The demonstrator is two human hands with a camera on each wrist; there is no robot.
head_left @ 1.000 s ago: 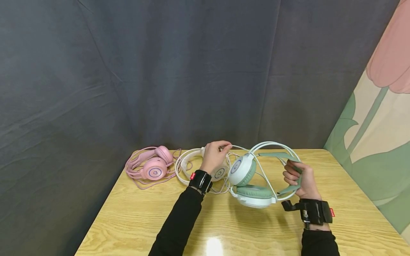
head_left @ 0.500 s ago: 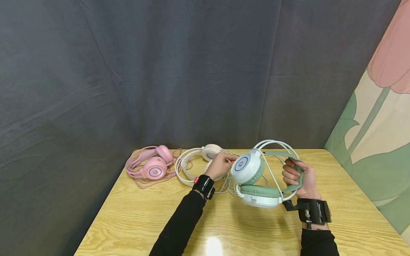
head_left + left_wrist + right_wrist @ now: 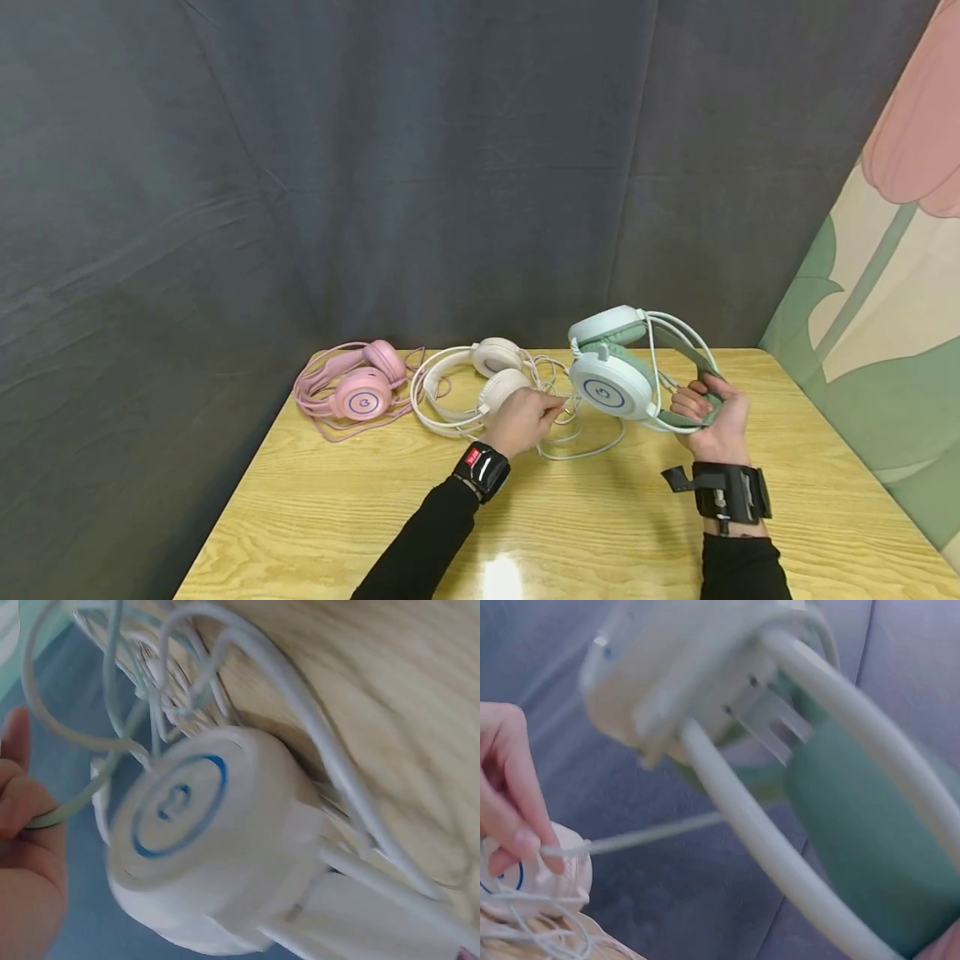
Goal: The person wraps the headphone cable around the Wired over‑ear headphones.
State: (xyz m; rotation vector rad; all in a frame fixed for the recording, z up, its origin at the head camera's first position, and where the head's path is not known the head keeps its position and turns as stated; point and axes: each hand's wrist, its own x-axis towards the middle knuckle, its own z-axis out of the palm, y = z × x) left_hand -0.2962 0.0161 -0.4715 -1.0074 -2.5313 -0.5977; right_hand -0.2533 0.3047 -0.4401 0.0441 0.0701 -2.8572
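Note:
My right hand (image 3: pixel 716 417) grips the headband of the pale mint headphones (image 3: pixel 609 385), holding them up above the table with both ear cups to the left. The green inner band (image 3: pixel 862 832) fills much of the right wrist view, where only a sliver of that hand shows. My left hand (image 3: pixel 519 423) pinches a thin pale green cable (image 3: pixel 652 835) that runs toward the mint headphones. White headphones (image 3: pixel 501 388) lie on the table just behind the left hand, which partly hides them. In the left wrist view the left hand's fingers (image 3: pixel 30 799) hold the cable beside a white ear cup (image 3: pixel 180 806).
Pink headphones (image 3: pixel 363 396) lie with their cable at the table's left. White cables (image 3: pixel 551 367) are loosely heaped beside the white headphones. A dark grey curtain (image 3: pixel 480 183) hangs behind the wooden table (image 3: pixel 600 533); a flower-patterned panel (image 3: pixel 892 317) stands at right.
The mint headphones have tilted and shifted up and right, swapping which ear cup faces front. My left hand has moved down and slightly right, and a loop of cable now shows on the table.

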